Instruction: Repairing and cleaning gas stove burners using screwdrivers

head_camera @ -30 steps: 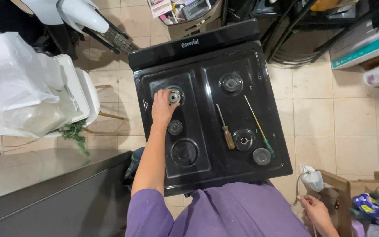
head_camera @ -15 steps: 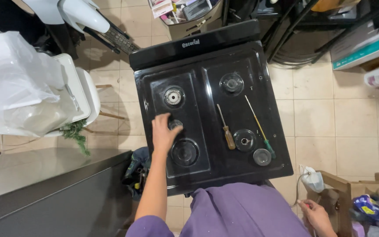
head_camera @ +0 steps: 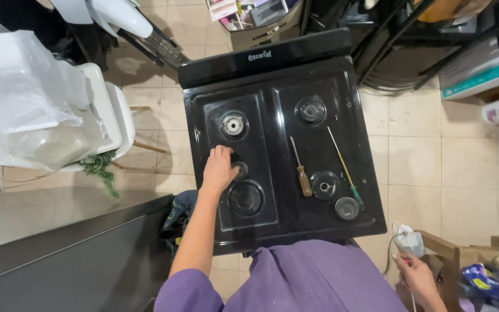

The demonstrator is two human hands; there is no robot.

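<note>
Down below the head camera I see a black stove top [head_camera: 319, 231] lying flat, with the tiled floor [head_camera: 428, 162] all around it.

My left hand [head_camera: 219, 169] rests on the left panel of the stove. Its fingers are curled down over a small round burner cap [head_camera: 239, 170] in the middle of that panel. They touch the cap, but I cannot tell if they really grip it (the hand hides most of it). Just above the hand sits a burner with a silver ring [head_camera: 233, 125]. Just below the hand is a bigger dark burner ring [head_camera: 246, 198].

On the right panel lie two tools. One is a screwdriver with a brown handle [head_camera: 300, 170]. Near it is a long thin screwdriver with a green handle [head_camera: 346, 171]. Between their handles sits a round burner base [head_camera: 324, 186], and a small round cap [head_camera: 346, 208] lies just beside the green handle. One more burner [head_camera: 310, 109] sits at the far right corner.

My right hand [head_camera: 420, 276] is low at the right, off the stove. It is closed around a white plug-like thing [head_camera: 409, 241] with a thin cord.

At the left, a big white plastic bag [head_camera: 24, 110] sits on a white chair [head_camera: 114, 112], and a grey counter [head_camera: 47, 216] is near my left arm.
</note>
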